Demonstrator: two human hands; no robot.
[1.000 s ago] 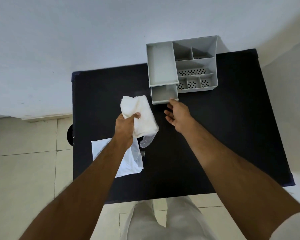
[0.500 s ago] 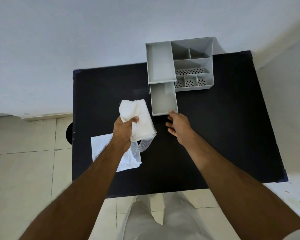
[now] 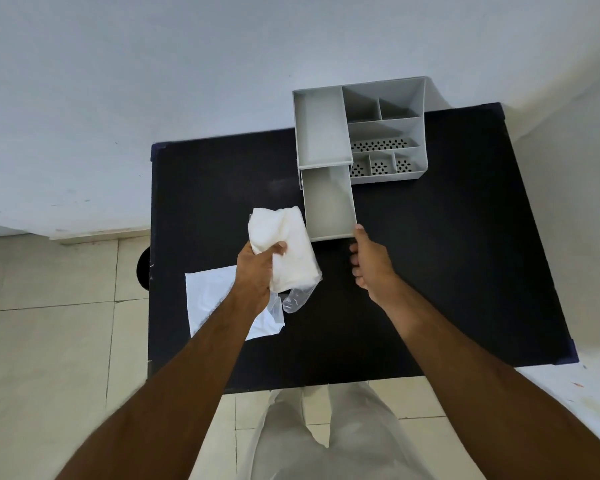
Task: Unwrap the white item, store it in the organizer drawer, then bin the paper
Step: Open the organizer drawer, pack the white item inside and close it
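**Above a black table, a white bundle held beside an open drawer**

Over the dark tabletop, the left hand (image 3: 257,268) is closed around a white item (image 3: 284,247), thumb across its front and fingers wrapped behind, holding it just left of the pulled-out drawer (image 3: 329,202). A loose tail of clear plastic film (image 3: 297,299) hangs from the bundle's lower end, below the fist. The right hand (image 3: 371,265) sits at the drawer's near right corner, thumb tip touching the front edge and the other fingers curled underneath or beside it; whether they actually grip the front panel cannot be told from this angle.

The drawer stands drawn well out toward the person from under the grey organizer (image 3: 385,133), its interior showing bare grey. The organizer rests at the table's far edge against the wall, with one long tray on its left and several smaller compartments on its right, some with perforated floors.

A flat sheet of white paper (image 3: 212,299) lies on the black table (image 3: 447,271) near the left edge, partly covered by the left forearm. A dark round shape (image 3: 143,268) shows just beyond the table's left side, above the pale tiled floor (image 3: 49,341). The person's light trousers (image 3: 319,445) appear at the bottom, close to the table's near edge.
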